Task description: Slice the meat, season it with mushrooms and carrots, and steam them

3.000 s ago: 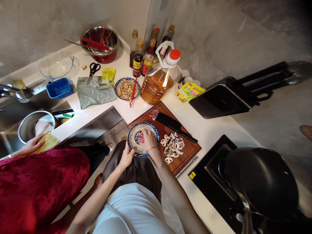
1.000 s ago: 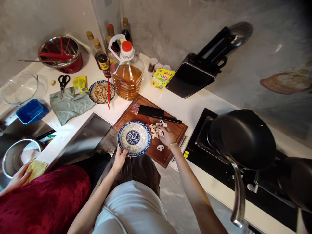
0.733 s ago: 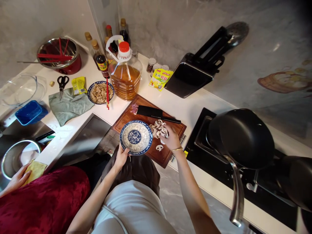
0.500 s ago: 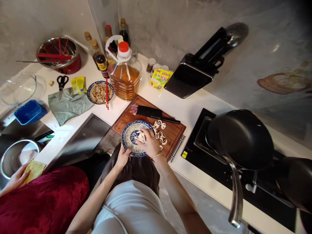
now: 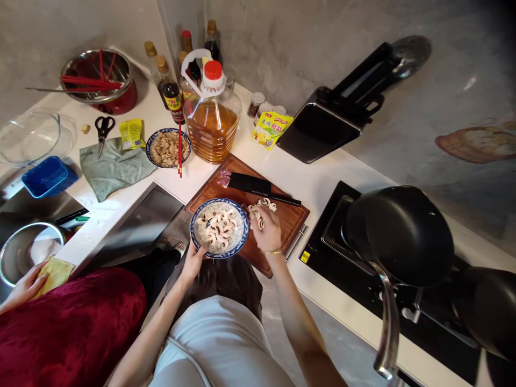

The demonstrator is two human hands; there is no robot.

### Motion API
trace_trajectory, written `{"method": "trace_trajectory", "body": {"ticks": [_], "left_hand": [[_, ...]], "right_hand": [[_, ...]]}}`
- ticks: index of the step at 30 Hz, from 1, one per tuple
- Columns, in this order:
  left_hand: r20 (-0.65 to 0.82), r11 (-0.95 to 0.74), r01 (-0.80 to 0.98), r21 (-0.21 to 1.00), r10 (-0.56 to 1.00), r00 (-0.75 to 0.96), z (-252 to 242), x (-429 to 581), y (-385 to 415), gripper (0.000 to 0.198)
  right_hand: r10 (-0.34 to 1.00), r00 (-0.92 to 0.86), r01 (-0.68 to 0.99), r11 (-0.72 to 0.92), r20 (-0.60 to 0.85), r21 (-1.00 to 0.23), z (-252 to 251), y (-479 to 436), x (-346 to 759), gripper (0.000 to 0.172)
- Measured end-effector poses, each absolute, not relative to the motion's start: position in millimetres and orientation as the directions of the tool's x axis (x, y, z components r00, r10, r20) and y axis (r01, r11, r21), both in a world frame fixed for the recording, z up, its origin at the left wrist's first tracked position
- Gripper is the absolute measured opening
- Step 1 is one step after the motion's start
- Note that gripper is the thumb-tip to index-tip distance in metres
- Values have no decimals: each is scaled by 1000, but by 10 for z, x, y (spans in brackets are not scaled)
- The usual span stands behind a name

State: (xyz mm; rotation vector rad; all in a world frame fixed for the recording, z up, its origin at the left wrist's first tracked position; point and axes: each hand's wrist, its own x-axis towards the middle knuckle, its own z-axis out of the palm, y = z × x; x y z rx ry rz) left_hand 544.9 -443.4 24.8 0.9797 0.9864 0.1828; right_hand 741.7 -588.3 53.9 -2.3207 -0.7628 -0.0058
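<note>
My left hand [image 5: 193, 259] grips the near rim of a blue-and-white patterned plate [image 5: 198, 215], held level at the front edge of a wooden cutting board [image 5: 287, 217]. Sliced mushrooms [image 5: 219, 228] lie piled in the plate. My right hand [image 5: 266, 230] rests on the board just right of the plate, fingers curled over a few more mushroom slices [image 5: 264, 206]. A black cleaver [image 5: 258, 186] lies across the back of the board, with a scrap of pink meat [image 5: 224, 177] by its blade.
A large oil jug [image 5: 212, 121], sauce bottles [image 5: 171, 91] and a bowl of chopped food with red chopsticks [image 5: 168, 148] stand behind the board. A black wok [image 5: 403, 234] sits on the cooktop at right. Another person in red [image 5: 68, 322] holds a yellow cloth [image 5: 54, 272] by the sink.
My right hand carried mushroom slices from the board into the plate and has gone back to the board. The plate, bare a second ago, now holds a mushroom pile. My left hand kept its grip.
</note>
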Motion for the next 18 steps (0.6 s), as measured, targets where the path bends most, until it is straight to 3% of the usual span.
{"method": "trace_trajectory", "body": {"ticks": [5,10,14,18], "left_hand": [[-638,600,264,755,580,506,252,5287,-4317,60],[-647,618,246,747,589,484,254,5226,-4262,60],[-646,609,260,749,589,485,256,5226,-4268,56],[-641,595,273,756,589,493,259,5247,-4294,55]], "right_hand": [[327,944,277,-848,-35,-451,37,-6000,7892,68],[225,968,169,-910,-110,-378,-182,-5900,7914,62],[398,902,304,-861,-166,-408,-154,-5836,7992,44],[584,780,455,-776,-224,-437,-118,-5854,8090,42]]}}
